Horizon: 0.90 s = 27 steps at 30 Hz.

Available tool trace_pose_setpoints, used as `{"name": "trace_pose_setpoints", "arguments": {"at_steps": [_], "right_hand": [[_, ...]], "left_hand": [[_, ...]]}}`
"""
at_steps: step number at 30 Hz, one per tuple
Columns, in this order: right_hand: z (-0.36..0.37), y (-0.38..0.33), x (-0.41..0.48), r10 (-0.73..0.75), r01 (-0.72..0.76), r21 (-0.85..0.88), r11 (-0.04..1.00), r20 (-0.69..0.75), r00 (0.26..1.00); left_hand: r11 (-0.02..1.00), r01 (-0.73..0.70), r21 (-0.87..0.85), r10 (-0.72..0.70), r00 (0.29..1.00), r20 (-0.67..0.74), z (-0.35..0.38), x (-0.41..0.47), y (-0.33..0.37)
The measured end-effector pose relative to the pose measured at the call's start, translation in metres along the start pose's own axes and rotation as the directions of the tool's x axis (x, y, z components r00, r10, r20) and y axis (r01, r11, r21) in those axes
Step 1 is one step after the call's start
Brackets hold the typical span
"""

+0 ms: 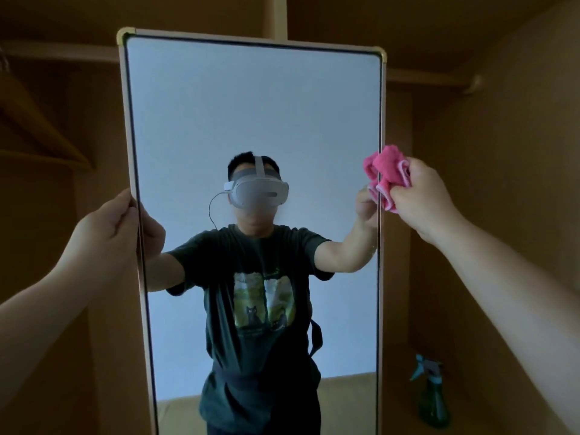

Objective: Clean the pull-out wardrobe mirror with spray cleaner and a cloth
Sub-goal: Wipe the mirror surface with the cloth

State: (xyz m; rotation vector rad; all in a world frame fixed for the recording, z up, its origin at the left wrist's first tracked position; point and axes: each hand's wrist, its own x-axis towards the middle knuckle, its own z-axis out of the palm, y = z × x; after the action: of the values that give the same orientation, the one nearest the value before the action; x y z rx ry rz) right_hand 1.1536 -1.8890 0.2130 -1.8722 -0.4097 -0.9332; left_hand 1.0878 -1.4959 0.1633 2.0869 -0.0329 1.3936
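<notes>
Right now the left hand (108, 227) pinches the mirror (254, 127) by its left edge, while the right hand (422, 196) clutches a bunched pink cloth (387, 171) against the right edge. Wiping goes best in steady overlapping strokes. Below-right of the mirror stands the green spray bottle (433, 394).

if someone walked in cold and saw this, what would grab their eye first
The tall framed mirror fills the centre, showing the reflection of a person in a headset and dark t-shirt. Next is the bright pink cloth bunched in the right hand at the mirror's right edge, while the left hand grips the left edge. A green spray bottle stands low at the right, inside the dim wardrobe.
</notes>
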Motion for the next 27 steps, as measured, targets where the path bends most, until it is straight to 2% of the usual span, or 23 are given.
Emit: {"name": "trace_pose_setpoints", "arguments": {"at_steps": [6,13,17,27], "right_hand": [[0.005,0.007,-0.012,0.007,-0.008,-0.045,0.999,-0.017,1.0],[0.016,0.01,-0.022,0.048,-0.054,-0.077,0.996,-0.072,0.996],[0.024,0.008,-0.03,0.069,-0.079,-0.089,0.993,-0.115,0.991],[0.04,0.006,-0.047,0.146,-0.159,-0.066,0.985,-0.17,0.975]], "left_hand": [[0.978,0.054,-0.203,-0.043,0.997,0.061,-0.002,-0.019,0.025],[0.949,0.061,-0.309,-0.05,0.998,0.044,0.002,-0.02,0.018],[0.889,0.123,-0.441,-0.091,0.992,0.092,0.005,-0.019,0.01],[0.882,0.149,-0.447,-0.119,0.988,0.096,0.009,-0.021,0.007]]}}
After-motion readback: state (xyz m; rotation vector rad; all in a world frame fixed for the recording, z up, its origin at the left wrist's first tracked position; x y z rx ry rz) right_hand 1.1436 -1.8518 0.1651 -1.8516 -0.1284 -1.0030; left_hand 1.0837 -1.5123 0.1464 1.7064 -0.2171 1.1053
